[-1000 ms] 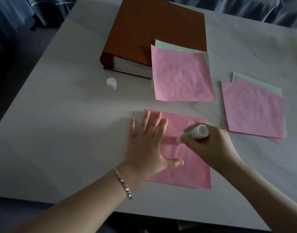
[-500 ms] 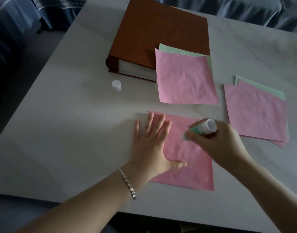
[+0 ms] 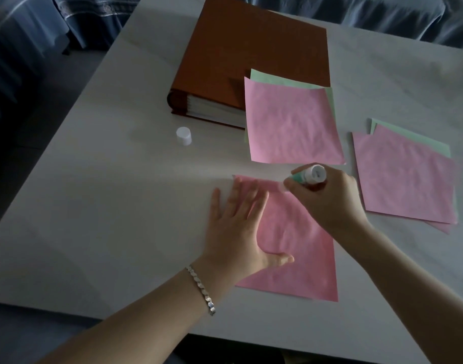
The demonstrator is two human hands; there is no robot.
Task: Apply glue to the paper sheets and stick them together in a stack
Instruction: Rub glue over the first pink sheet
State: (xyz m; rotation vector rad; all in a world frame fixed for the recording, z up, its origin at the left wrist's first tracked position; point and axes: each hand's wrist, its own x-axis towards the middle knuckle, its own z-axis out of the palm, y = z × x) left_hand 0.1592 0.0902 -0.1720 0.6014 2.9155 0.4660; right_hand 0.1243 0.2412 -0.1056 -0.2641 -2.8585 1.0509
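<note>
The white cap (image 3: 184, 136) stands far to the left on the table (image 3: 93, 206), well apart from the work. My left hand (image 3: 238, 227) lies flat with its fingers spread, pressing down the left part of the pink sheet (image 3: 298, 253); its outer edge rests on bare table. To glue well, I judge this press must be firm so the thin paper neither slides nor wrinkles under the stick. The strokes should be light and even and run out to the edges and corners, since a dry corner would likely lift in the stack.

Just right of my left fingertips is the glue stick (image 3: 307, 177). My right hand (image 3: 330, 203) grips it with the fingers curled round the barrel. It is tilted, tip down-left at the far edge of the sheet. That spot is blurred, so I cannot tell whether the tip touches the paper.

Most of the sheet lies nearer than the stick, between my two wrists. Beyond it, a pink-on-green pile (image 3: 290, 124) half rests on the brown album (image 3: 251, 56). A second pile (image 3: 403, 177) lies just right of my right hand.
</note>
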